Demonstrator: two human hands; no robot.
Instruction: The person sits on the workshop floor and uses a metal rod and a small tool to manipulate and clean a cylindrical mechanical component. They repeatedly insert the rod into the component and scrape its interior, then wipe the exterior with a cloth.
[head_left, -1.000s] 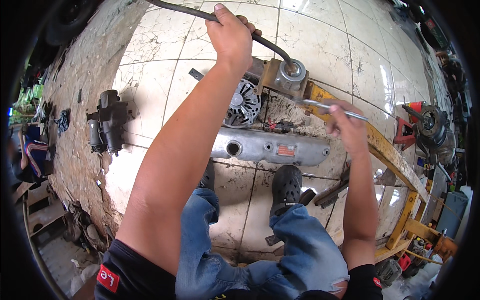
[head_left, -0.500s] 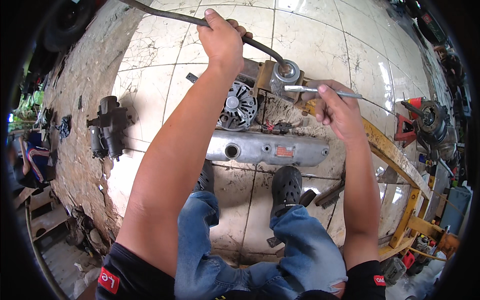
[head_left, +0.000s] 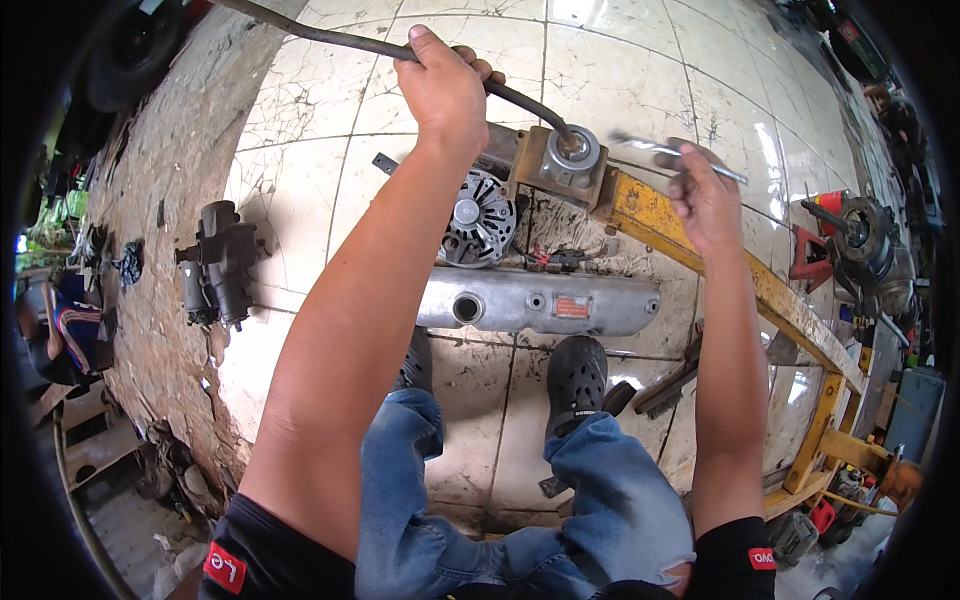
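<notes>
My left hand (head_left: 447, 98) is wrapped around a long dark bent pipe (head_left: 345, 43), which slants down to the right. Its curved end sits at the opening of a round silver metal part (head_left: 576, 172), mounted in a brownish block at the end of a yellow metal arm (head_left: 675, 218). To the right of that part, my right hand (head_left: 712, 205) grips a slim silver-handled brush (head_left: 650, 147), whose bristle end is blurred by motion and apart from the metal part. Below my left wrist lies an alternator (head_left: 467, 213), partly hidden by my forearm.
A long cast-metal cover (head_left: 535, 300) lies across the tiles before my feet. A dark metal unit (head_left: 220, 262) stands at left. A wire brush (head_left: 665, 390) lies near my right shoe. A red stand (head_left: 812, 255) is at right. Another person (head_left: 72, 325) is at far left.
My right hand has moved the brush up and right, off the round metal part. My left hand stays on the pipe, almost unmoved.
</notes>
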